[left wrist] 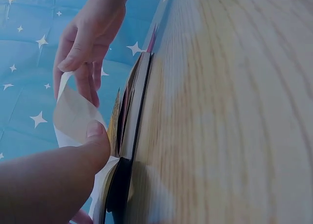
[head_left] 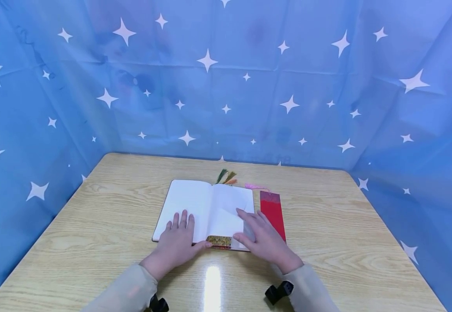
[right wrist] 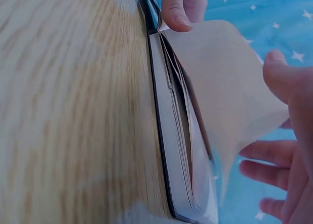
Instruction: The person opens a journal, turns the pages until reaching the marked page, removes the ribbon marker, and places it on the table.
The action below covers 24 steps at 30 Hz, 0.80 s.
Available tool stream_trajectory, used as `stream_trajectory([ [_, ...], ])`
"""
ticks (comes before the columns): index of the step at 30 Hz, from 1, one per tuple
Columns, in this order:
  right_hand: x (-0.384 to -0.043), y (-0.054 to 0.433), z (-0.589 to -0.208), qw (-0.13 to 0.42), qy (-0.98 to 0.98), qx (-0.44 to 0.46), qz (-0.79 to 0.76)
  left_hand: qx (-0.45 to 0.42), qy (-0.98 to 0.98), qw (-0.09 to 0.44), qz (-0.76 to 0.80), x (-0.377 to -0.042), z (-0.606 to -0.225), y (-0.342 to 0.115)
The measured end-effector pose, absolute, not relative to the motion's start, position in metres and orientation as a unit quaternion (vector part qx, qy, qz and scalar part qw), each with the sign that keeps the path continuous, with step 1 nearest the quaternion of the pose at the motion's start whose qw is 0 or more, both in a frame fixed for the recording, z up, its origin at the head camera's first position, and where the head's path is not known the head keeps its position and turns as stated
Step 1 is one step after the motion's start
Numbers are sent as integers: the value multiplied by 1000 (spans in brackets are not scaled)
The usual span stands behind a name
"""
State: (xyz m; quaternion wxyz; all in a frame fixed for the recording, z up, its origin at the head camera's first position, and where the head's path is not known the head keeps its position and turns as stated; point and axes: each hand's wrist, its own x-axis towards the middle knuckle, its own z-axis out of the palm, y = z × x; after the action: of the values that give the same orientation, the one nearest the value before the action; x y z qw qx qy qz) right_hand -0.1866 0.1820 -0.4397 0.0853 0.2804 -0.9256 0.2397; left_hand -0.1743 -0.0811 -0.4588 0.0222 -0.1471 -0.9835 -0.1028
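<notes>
An open notebook (head_left: 188,199) with blank white pages lies on the table. My left hand (head_left: 177,240) rests on its left page, fingers straight, with the thumb reaching to the lower edge by the fold. At the right side, a loose-standing page (left wrist: 78,114) curls up off the stack. My right hand (head_left: 263,238) is at that page's outer edge, thumb and fingers spread and relaxed; in the right wrist view its fingertips (right wrist: 249,150) touch the page. Beneath the raised page a gold-patterned strip (head_left: 219,241) shows at the bottom edge.
A red bookmark (head_left: 273,214) with a pink tassel (head_left: 254,186) lies right of the notebook, close to my right hand. Green, olive and orange tassels (head_left: 226,177) stick out past the notebook's top edge. A blue curtain with white stars (head_left: 226,86) hangs behind the wooden table (head_left: 105,216).
</notes>
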Motion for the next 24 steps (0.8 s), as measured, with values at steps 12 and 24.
stream_trajectory([
  [12,-187,185,-437,154,-908,308,237,-164,-981,54,-92,-172,-459,-82],
  [24,-188,183,-435,172,-900,314,248,-157,-970,107,-149,-172,-462,-84],
])
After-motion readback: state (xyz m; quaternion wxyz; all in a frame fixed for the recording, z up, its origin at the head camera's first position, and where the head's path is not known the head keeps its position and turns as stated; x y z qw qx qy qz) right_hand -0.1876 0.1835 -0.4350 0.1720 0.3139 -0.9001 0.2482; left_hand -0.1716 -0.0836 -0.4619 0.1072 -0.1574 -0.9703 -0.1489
